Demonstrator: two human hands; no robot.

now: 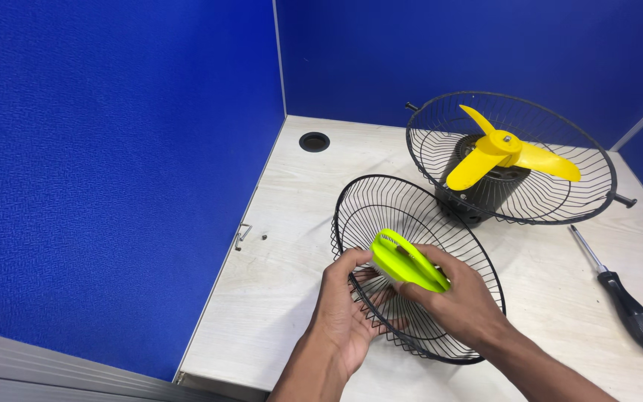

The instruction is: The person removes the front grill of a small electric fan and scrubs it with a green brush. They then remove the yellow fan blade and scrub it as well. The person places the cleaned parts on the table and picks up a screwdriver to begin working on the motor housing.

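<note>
A blue partition wall (113, 171) bounds the table (292, 275) on the left; a second blue panel closes off the far side. Near the left table edge lie a small metal clip (242, 236) and a tiny screw (264, 237), with a round cable hole (314, 141) farther back. The left hand (347, 305) is cupped palm-up under the near-left rim of a black wire fan guard (411, 216), fingers curled around the wires. The guard rests tilted on the table, its open face turned up and toward the far left. The right hand (459, 298) is closed over a bright yellow-green disc-shaped cap (403, 260) at the guard's centre — the cap's long axis runs from upper left to lower right, its edge facing the camera. The guard's near rim lies close to the front table edge; bare table remains to its left. The cap's underside is hidden by fingers, and both forearms are cut off at the bottom frame edge. To the right stands the rear guard (560, 201) with a yellow three-blade propeller (504, 152) on a dark motor housing (478, 201), tilted toward the viewer. At far right — just beside the rear guard — lies a screwdriver (623, 294) with a black handle, tip pointing to the far left.
</note>
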